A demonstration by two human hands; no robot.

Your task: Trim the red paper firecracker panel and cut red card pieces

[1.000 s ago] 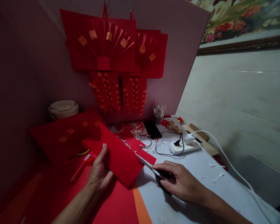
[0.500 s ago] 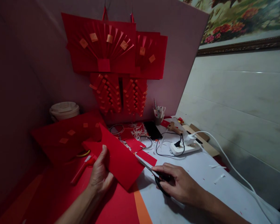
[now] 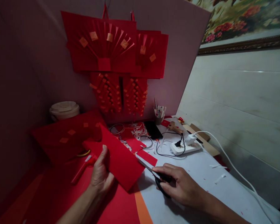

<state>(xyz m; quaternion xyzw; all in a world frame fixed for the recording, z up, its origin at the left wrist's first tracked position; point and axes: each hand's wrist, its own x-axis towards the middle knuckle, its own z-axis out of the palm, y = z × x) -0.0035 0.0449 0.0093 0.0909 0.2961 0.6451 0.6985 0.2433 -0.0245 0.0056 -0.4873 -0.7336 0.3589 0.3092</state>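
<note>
At lower centre left, the left hand (image 3: 100,174) was closed on a sheet of red card (image 3: 122,161), its thumb pressed flat against the near face and its other fingers largely hidden behind. The card, smooth, matt and straight-edged, sat tilted at lower centre. At lower right of centre, the right hand (image 3: 182,186) had its fingers curled around the black handles of a pair of scissors (image 3: 157,181), whose narrow metal blades met the card's right edge; how far these blades were parted could not be told. Just beyond the tips lay a flat red rectangular strip (image 3: 147,157) on the pale, smooth table (image 3: 156,208). Thin white curled paper scraps (image 3: 138,130) lay near the centre, beside a glossy black phone (image 3: 153,130). At upper centre hung a pleated red paper fan (image 3: 104,46) bearing orange squares.
</note>
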